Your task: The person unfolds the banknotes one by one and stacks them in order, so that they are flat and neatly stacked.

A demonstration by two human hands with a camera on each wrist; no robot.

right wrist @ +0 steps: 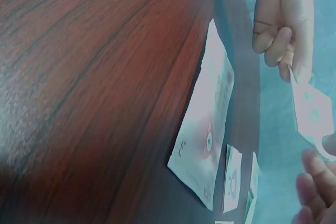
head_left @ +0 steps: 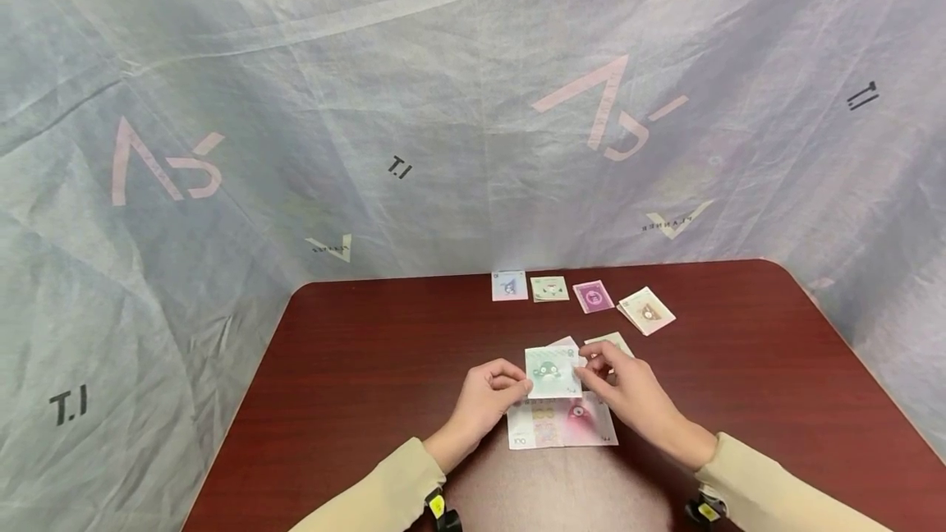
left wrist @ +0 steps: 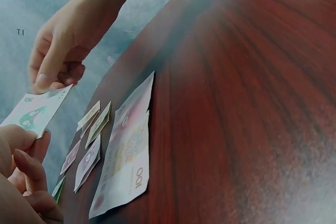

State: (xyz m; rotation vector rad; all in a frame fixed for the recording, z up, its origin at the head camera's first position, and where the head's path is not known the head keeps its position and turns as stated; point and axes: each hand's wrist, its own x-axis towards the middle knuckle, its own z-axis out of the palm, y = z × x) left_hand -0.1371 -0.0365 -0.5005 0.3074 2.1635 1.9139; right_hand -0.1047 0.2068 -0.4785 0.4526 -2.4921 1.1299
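Note:
A green play banknote (head_left: 553, 373), folded to a near-square with a cartoon face, is held up off the table between both hands. My left hand (head_left: 489, 394) pinches its left edge between thumb and fingers. At the opposite edge, my right hand (head_left: 634, 391) pinches the note with thumb and fingertips. Below it lies a larger, unfolded pink 100 note (head_left: 562, 425), flat on the table; the left wrist view shows this pink note (left wrist: 123, 156) side-on. Behind the green note, a pale purple folded note (head_left: 567, 341) is mostly covered from the head view.
Along the back of the brown table (head_left: 384, 351) lie a blue note (head_left: 510, 286), green notes (head_left: 550, 289), a purple note (head_left: 594, 296) and brownish notes (head_left: 647, 311). A yellowish-green note (head_left: 612, 343) is partly behind my right hand. Grey cloth (head_left: 443, 105) hangs beyond the table.

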